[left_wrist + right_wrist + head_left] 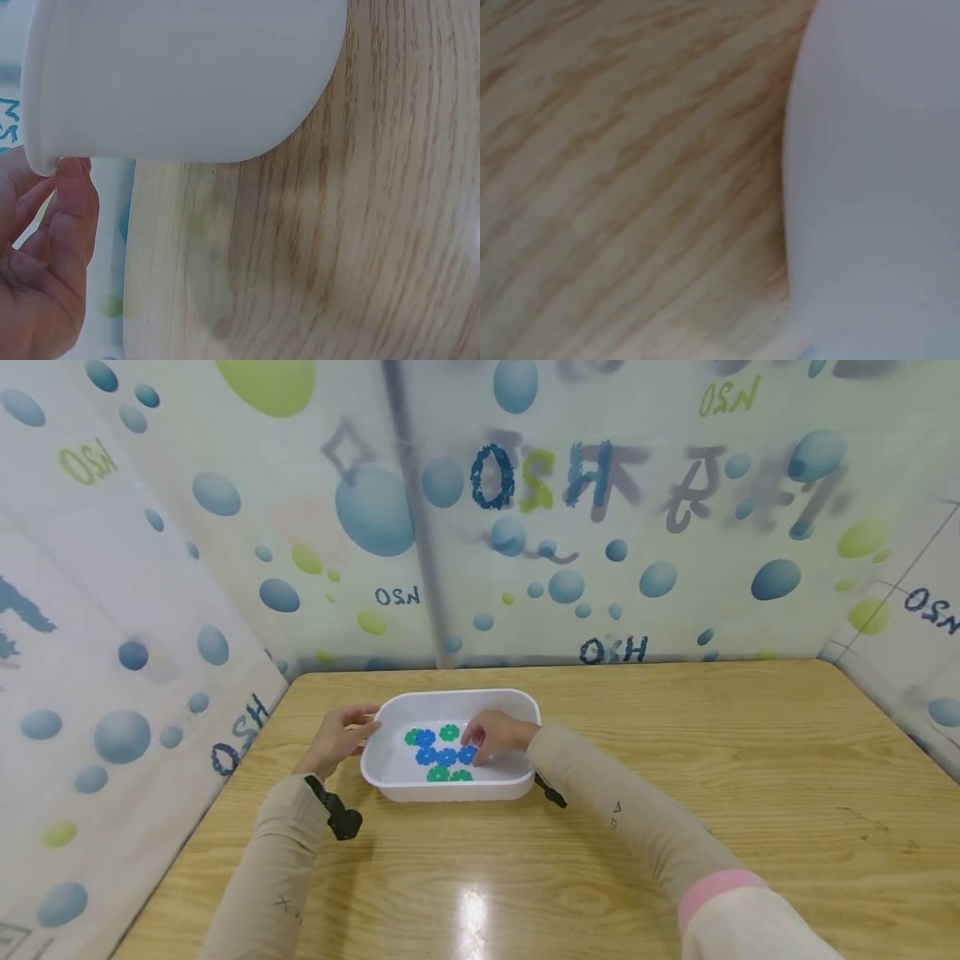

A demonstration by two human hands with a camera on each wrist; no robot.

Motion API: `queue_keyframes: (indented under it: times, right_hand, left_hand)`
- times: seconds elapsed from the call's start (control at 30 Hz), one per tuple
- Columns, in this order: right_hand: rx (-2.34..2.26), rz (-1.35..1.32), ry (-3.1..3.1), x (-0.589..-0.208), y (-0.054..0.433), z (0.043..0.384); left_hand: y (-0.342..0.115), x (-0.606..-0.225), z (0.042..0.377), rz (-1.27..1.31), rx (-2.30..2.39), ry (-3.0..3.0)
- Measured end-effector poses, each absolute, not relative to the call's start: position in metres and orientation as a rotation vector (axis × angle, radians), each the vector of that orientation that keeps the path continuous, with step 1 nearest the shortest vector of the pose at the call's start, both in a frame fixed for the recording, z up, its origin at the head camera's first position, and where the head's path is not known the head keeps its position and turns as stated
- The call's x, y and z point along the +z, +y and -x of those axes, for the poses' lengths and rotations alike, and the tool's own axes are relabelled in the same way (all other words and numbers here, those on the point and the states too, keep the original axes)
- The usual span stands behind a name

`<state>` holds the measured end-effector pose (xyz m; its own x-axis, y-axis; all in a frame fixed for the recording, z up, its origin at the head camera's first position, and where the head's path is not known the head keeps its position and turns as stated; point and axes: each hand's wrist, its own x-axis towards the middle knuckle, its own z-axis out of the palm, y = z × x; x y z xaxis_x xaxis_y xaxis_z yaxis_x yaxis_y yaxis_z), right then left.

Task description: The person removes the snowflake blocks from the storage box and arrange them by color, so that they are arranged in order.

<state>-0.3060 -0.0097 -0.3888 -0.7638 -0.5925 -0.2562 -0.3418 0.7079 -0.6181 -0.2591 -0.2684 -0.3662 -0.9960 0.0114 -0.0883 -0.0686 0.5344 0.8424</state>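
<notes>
A white plastic basin [452, 792] stands on the wooden table. Several blue and green flower-shaped plastic discs lie on its floor. At the basin's left end, my left hand [339, 742] pinches the rim; in the left wrist view, fingers [71, 217] press up under the lip. My right hand [497, 733] reaches in over the right end with fingers bent down, its fingertips and thumb about a blue disc [468, 756]. Beside it are another blue disc [447, 757] and a green disc [461, 775]. The right wrist view shows only the basin's outer wall [877, 180] and tabletop, not the hand.
The wooden table [712, 777] extends right of the basin and in front of it. Behind it hangs a printed curtain [615, 527] with blue and green bubbles, and more curtain stands along the left side. A dark wrist strap [333, 810] sits on the left sleeve.
</notes>
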Motion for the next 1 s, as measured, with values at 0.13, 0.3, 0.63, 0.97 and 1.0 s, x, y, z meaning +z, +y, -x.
queue_keyframes:
  times: [0.13, 0.3, 0.63, 0.97, 1.0]
  right_hand:
    - [-0.783, 0.737, 2.466, -0.3891, -0.0092, 0.3050]
    - [-0.772, 0.747, 2.460, -0.3879, -0.0091, 0.3045]
    - [-0.800, 0.765, 2.455, -0.3898, -0.0094, 0.3054]
    - [-0.813, 0.750, 2.444, -0.3892, -0.0121, 0.3059]
    - [-0.819, 0.747, 2.437, -0.3888, -0.0120, 0.3056]
  left_hand:
    - [-0.2684, -0.3663, 0.2596, 0.075, 1.466, 2.676]
    - [-0.2681, -0.3661, 0.2611, 0.096, 1.451, 2.677]
    - [-0.2670, -0.3651, 0.2605, 0.090, 1.437, 2.677]
    - [-0.2675, -0.3663, 0.2606, 0.116, 1.452, 2.669]
    - [-0.2675, -0.3666, 0.2608, 0.117, 1.452, 2.667]
